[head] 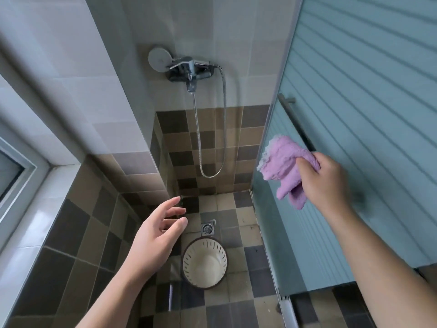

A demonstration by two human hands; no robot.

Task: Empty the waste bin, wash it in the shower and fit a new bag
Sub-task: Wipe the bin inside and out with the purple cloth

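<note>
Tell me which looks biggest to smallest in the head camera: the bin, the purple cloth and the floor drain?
1. Purple cloth, though it's nearer the camera, so unsure against the bin
2. Bin
3. Floor drain

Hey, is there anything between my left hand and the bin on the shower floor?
Nothing visible. The left hand hovers open above and left of the waste bin, which stands upright on the tiled floor near the drain. The right hand grips a purple cloth well off to the side.
</note>
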